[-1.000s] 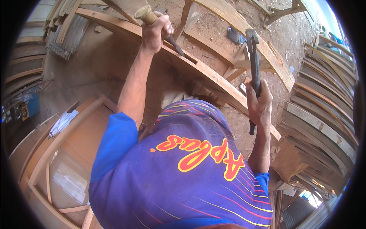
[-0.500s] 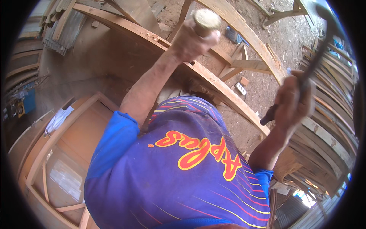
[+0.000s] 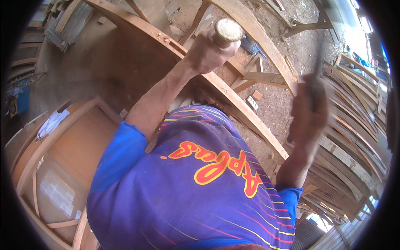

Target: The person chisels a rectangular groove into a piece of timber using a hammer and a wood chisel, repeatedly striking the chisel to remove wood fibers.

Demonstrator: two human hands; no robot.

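My left hand (image 3: 208,55) is closed around the wooden handle of a chisel (image 3: 228,32), its round, frayed butt facing up. The hand hides the chisel's blade. It is over a long wooden beam (image 3: 241,100) that runs diagonally in front of my body and has slots cut in its upper face, with chips lying beside them. Up at the right, my right hand (image 3: 309,109) is closed on a hammer (image 3: 320,58). Both hand and hammer are smeared by motion, and the hammer's head is hard to make out.
A curved plank (image 3: 266,39) lies beyond the beam, near a wooden trestle leg (image 3: 266,78). A socket strip (image 3: 252,103) and a small wood block (image 3: 257,95) are on the dirt floor. Stacked boards (image 3: 350,154) line the right; a framed wooden panel (image 3: 62,166) stands at left.
My right hand has moved leftward with the hammer, whose head showed more plainly before. My left hand stays over the beam with the chisel. The whole view has shifted slightly.
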